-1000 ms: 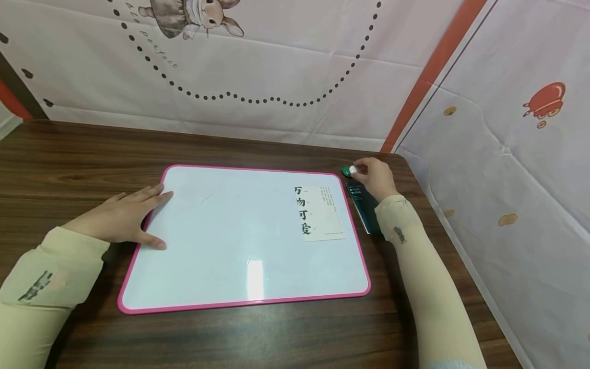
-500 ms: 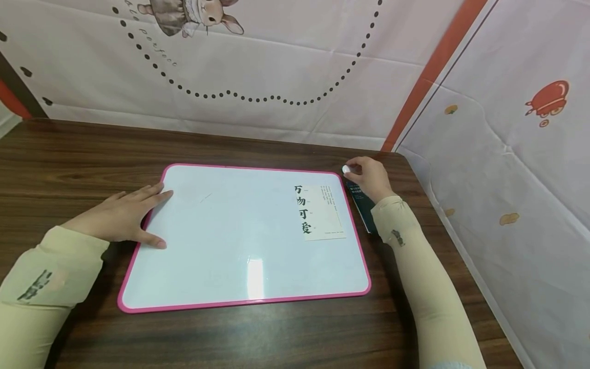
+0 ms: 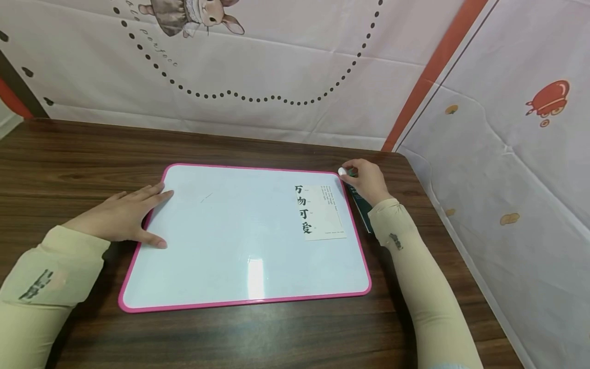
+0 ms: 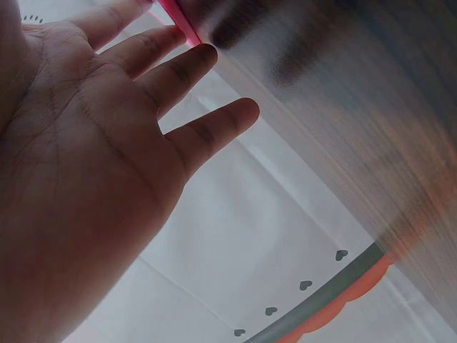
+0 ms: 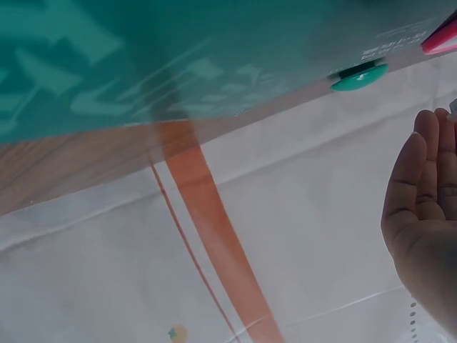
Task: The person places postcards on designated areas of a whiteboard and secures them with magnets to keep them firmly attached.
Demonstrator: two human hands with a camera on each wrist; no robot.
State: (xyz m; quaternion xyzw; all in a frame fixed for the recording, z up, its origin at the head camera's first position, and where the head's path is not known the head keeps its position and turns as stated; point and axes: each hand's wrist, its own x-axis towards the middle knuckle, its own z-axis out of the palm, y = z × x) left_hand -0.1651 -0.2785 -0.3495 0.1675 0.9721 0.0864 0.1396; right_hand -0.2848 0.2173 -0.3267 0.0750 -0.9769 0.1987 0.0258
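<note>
A whiteboard with a pink rim lies flat on the wooden table. My left hand rests on its left edge, fingers spread and straight; the left wrist view shows that palm and fingers beside the pink rim. With thumb and fingertips, my right hand pinches a small white round magnet at the board's upper right corner. In the right wrist view, curled fingers of the right hand show at the right edge. A white card with printed characters lies on the board's right side.
A dark green booklet, partly under my right hand, lies right of the board. Near it sits a green round magnet, mostly hidden in the head view. Printed cloth hangs behind the table and along its right side.
My right hand has lifted the white magnet away from the green one and moved left to the board's corner. The left hand stays where it was.
</note>
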